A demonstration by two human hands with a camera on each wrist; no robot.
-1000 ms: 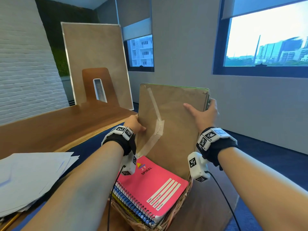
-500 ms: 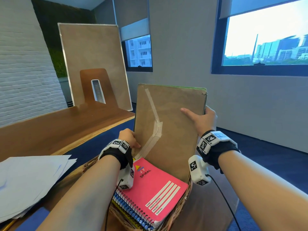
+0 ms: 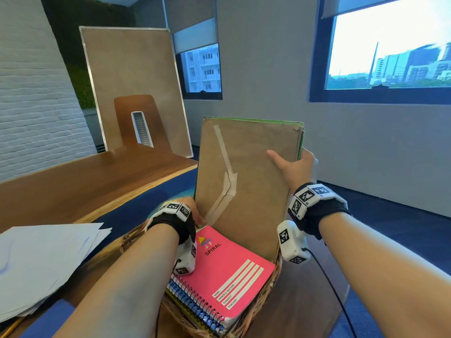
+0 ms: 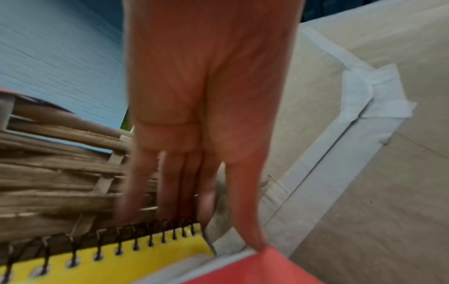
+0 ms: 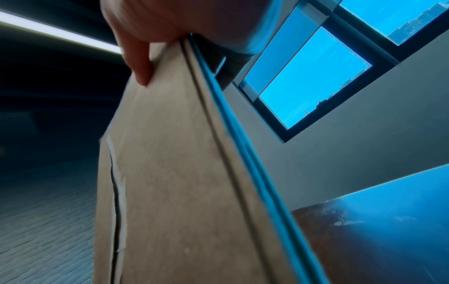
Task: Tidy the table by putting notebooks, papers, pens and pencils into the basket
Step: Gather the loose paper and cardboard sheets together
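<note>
A large book wrapped in brown paper [image 3: 249, 186], with tape across its cover, stands upright at the far end of the wicker basket [image 3: 131, 237]. My right hand [image 3: 290, 164] grips its right edge, thumb on the cover and fingers behind. My left hand [image 3: 192, 211] is low at the book's lower left corner. In the left wrist view its fingers [image 4: 189, 192] point straight down between the basket wall [image 4: 48, 173] and the notebooks. A pink spiral notebook [image 3: 227, 269] lies on top in the basket, above a yellow spiral notebook [image 4: 121, 265].
A loose stack of white papers [image 3: 41, 259] lies on the table to the left of the basket, with a pencil [image 3: 12, 328] under its near edge. A wooden chair back [image 3: 136, 118] and a leaning board [image 3: 131, 76] stand beyond the table.
My left hand has slid down the book's left edge from mid-height to its lower corner at the basket. The book has sunk a little; the right hand keeps its grip.
</note>
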